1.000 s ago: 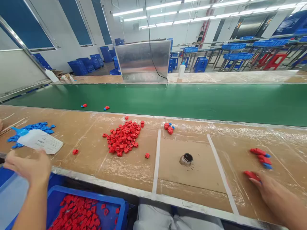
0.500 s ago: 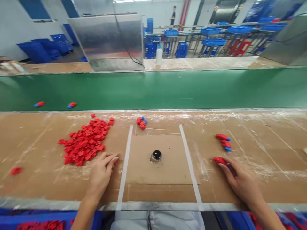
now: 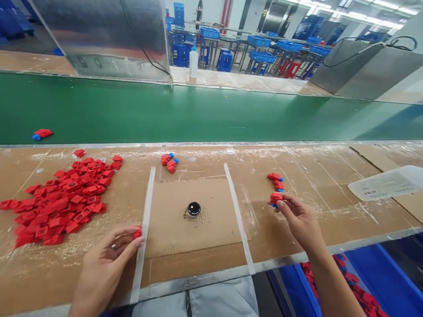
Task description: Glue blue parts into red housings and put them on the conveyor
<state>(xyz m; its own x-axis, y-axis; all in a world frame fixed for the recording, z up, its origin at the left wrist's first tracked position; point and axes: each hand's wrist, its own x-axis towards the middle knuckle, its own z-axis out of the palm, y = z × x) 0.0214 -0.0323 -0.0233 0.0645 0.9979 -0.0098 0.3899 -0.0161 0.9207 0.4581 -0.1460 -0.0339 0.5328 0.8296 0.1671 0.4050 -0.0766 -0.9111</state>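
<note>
My left hand (image 3: 105, 259) pinches a small red plastic piece (image 3: 137, 232) at its fingertips, just left of a white tape strip (image 3: 145, 220). A heap of red pieces (image 3: 62, 196) lies to its left on the cardboard-covered bench. My right hand (image 3: 297, 218) holds a red and blue assembled part (image 3: 275, 198) between thumb and fingers, close below two more such parts (image 3: 276, 179). A small black round knob (image 3: 193, 208) sits on the cardboard square between the hands.
A green conveyor belt (image 3: 211, 114) runs behind the bench, carrying one red and blue part (image 3: 41, 133). A small cluster of red and blue parts (image 3: 169, 161) lies near the belt edge. A white bottle lies at the right (image 3: 383, 184). A blue bin (image 3: 373, 281) with parts sits below right.
The view has swung right. My left hand picked a red piece from beside the heap. My right hand lifted a red and blue part off the bench.
</note>
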